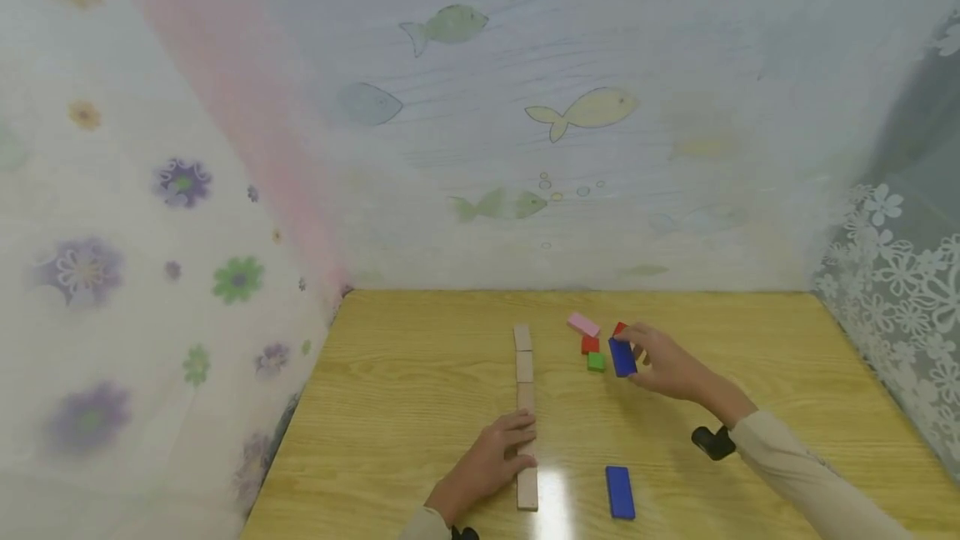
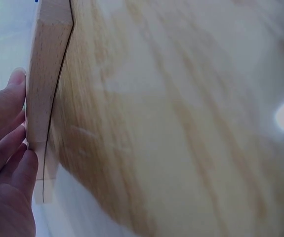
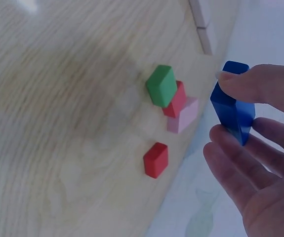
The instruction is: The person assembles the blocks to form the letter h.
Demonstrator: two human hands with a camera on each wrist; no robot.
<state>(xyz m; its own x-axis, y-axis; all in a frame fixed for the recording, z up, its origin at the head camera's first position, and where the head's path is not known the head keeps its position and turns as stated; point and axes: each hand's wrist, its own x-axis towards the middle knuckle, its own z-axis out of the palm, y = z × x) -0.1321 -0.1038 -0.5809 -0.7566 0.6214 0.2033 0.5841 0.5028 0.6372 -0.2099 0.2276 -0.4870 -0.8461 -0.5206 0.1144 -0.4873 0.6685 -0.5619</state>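
My right hand pinches a blue rectangular block between thumb and fingers, above the table. In the right wrist view the thumb lies across one side of this blue block, with fingertips at the other. Plain wooden blocks form a straight line end to end, pointing away from me. My left hand rests against the nearer part of that line, fingers extended and covering some of it. The left wrist view has the thumb and fingers along the side of a wooden block.
Beyond the line's right side lie a pink block, a red block and a green block, close together. Another red block is partly hidden by the right hand. A second blue block lies near the front of the wooden table.
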